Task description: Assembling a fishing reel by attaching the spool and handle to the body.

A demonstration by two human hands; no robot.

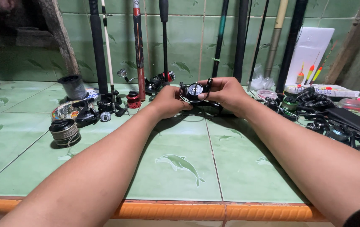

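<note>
Both hands clamp one black reel held between them over the tiled counter, left hand gripping its left side, right hand pinching top right, round face toward camera, equally near.

A round, flat, colourful labelled pack lies left — a long white printed box sits far right.

Green tiled counter w/ dolphin prints, orange front edge. On it, left: two line spools, flat round pack, black reel parts, small red spool. Right: black reels & gear, white float box. Rods stand at the back vs. wall.
</note>
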